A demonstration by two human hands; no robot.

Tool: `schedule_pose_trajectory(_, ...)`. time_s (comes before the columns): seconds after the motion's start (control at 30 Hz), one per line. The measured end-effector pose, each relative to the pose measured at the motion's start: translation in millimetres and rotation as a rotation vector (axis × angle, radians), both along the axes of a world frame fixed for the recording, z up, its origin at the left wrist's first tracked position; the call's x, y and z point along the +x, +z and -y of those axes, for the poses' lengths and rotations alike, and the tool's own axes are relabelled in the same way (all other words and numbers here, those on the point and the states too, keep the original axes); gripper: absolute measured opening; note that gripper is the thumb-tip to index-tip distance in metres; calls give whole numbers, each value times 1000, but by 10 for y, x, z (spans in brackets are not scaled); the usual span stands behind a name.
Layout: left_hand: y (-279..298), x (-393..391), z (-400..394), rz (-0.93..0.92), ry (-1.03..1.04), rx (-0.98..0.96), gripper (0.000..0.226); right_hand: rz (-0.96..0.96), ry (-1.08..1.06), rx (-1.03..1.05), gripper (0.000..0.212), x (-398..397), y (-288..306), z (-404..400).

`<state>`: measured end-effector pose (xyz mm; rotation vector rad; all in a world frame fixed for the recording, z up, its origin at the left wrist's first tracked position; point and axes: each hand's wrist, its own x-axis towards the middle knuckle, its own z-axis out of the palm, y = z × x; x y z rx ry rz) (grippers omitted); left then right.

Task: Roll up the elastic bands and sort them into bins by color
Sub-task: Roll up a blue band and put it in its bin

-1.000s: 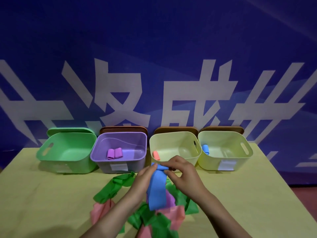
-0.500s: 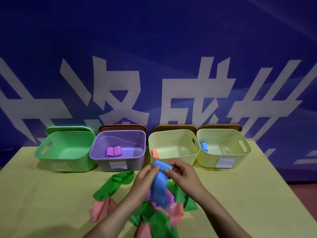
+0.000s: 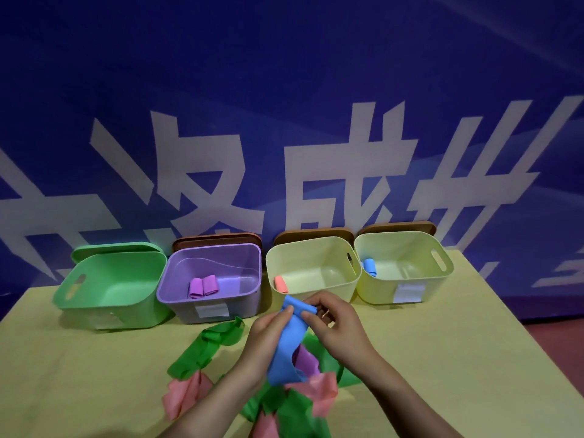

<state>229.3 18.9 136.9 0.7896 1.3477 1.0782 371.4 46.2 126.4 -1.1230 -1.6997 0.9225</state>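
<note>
Yellow table (image 3: pixel 442 358) before blue banner wall (image 3: pixel 284 90)

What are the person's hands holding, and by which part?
Both the left hand and right hand pinch the blue band at its partly rolled top end; the rest hangs loose.

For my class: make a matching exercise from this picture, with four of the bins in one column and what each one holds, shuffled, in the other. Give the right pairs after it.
Column 1
1. green bin
2. purple bin
3. left yellow bin
4. right yellow bin

Column 2
A. one blue roll
B. no roll in sight
C. two purple rolls
D. one pink roll

Pairs: 1-B, 2-C, 3-D, 4-A
</note>
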Motion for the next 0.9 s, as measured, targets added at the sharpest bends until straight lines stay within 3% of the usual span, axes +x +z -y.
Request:
schedule_pose_trajectory(0.27,68,-20,-46,197,13,-46,25,199,-13,116,22,33,30,-89)
schedule_pose_trajectory(0.57,36,-26,-66,-20,-31,-13,28,349,60,256,26,73,155,-100)
schedule_pose_trajectory(0.8,69,32,-25,111,-31,13,34,186,296,45,31,232,405,-226)
schedule_pose_trajectory(0.9,119,-10,-46,180,-21,79,22,38,291,-119,27,226,456,-213)
